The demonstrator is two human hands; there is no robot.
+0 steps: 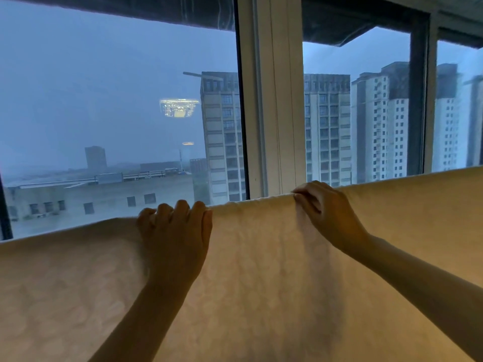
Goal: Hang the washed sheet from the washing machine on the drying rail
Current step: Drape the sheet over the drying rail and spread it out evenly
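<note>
Now the sheet (261, 270) is being gripped along its top fold by the left hand (175, 236) and pinched by the right hand (329, 212), before a window (104, 100).

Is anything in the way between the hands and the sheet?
No, nothing visible. Both the left hand and the right hand grip the sheet along its top edge. The rail itself cannot be seen.
</note>
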